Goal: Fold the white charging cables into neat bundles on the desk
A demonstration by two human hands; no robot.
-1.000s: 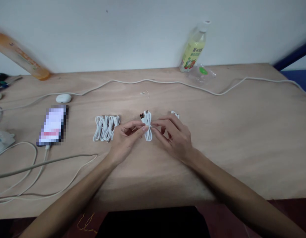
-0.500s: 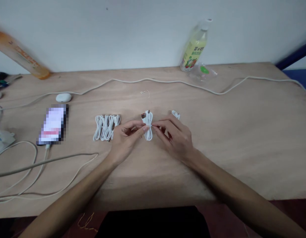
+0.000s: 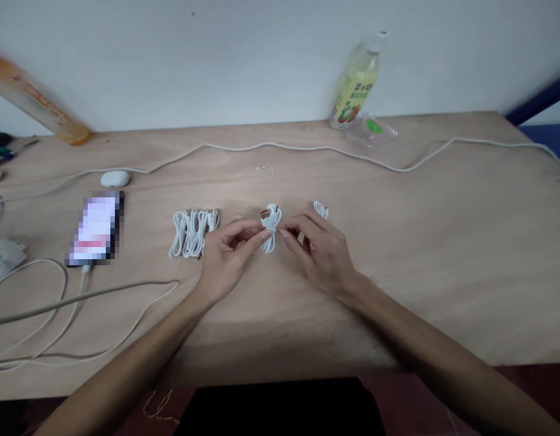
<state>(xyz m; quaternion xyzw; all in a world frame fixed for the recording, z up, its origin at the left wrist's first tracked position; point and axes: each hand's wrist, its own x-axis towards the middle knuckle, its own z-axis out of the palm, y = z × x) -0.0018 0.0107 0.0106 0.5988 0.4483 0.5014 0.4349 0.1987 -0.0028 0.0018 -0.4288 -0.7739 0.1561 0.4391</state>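
A coiled white USB cable [image 3: 273, 217] stands between my two hands, its metal plug at the upper left and its loops pinched in at the waist. My left hand [image 3: 229, 254] is closed, thumb and forefinger gripping the bundle at that waist. Against the cable's right side, my right hand [image 3: 322, 248] has its thumb and forefinger pinched together; whatever lies between them is too small to make out. Several coiled white cables [image 3: 193, 233] lie in a row to the left, partly behind my left hand. Another coiled cable [image 3: 321, 209] shows just beyond my right hand.
A phone [image 3: 95, 230] on a charging lead and a white earbud case [image 3: 115, 178] are at left. A long white cord [image 3: 270, 145] crosses the table's back. Beyond it are a yellow-green bottle [image 3: 356, 88], a plastic wrapper [image 3: 373, 130] and an orange bottle [image 3: 43, 103]. Small tie scraps [image 3: 264, 169] lie mid-table.
The coiled cable has tilted, its upper end now leaning right and its lower loops swung left. Both hands keep nearly the same place and pinch.
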